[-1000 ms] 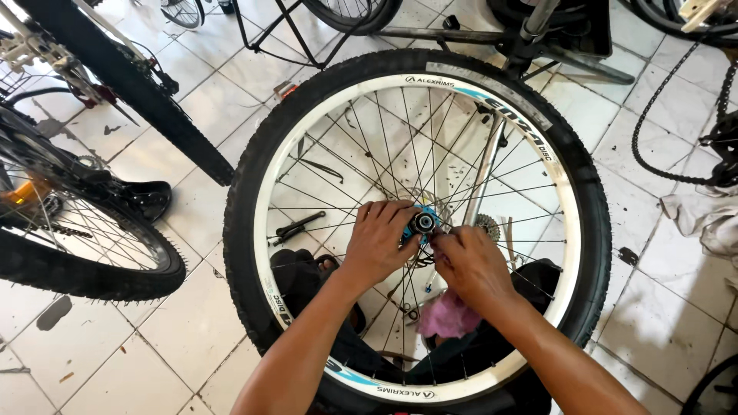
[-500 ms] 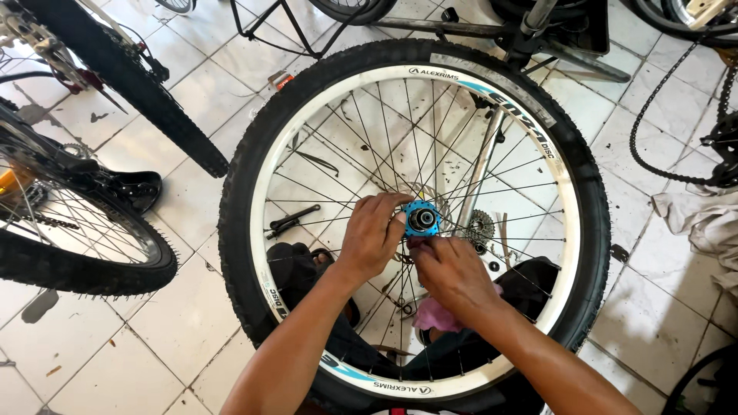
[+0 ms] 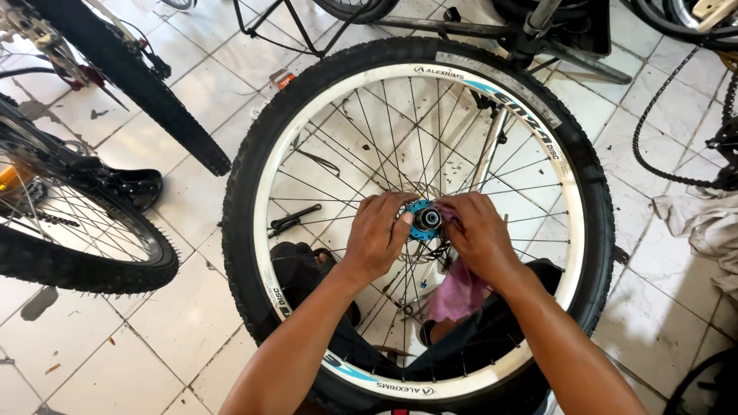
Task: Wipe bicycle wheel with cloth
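Head view: a bicycle wheel (image 3: 419, 223) with white rim and black tyre, lying flat across the lap above a white tiled floor (image 3: 154, 338). At its centre, a blue hub (image 3: 425, 220), flanked by both hands. Left hand (image 3: 377, 234) curled around the hub's left side, fingers closed against the flange, steadying it. Right hand (image 3: 478, 234) closed on a pink rag (image 3: 459, 290), pressed to the hub's right side, rag trailing down between the spokes. Probably wiping or cleaning around the axle end. Next, likely a firm left grip while turning the rag around the hub. Nearby: a black tool (image 3: 294, 219) on the floor, other bicycle wheels (image 3: 84, 253) at left.
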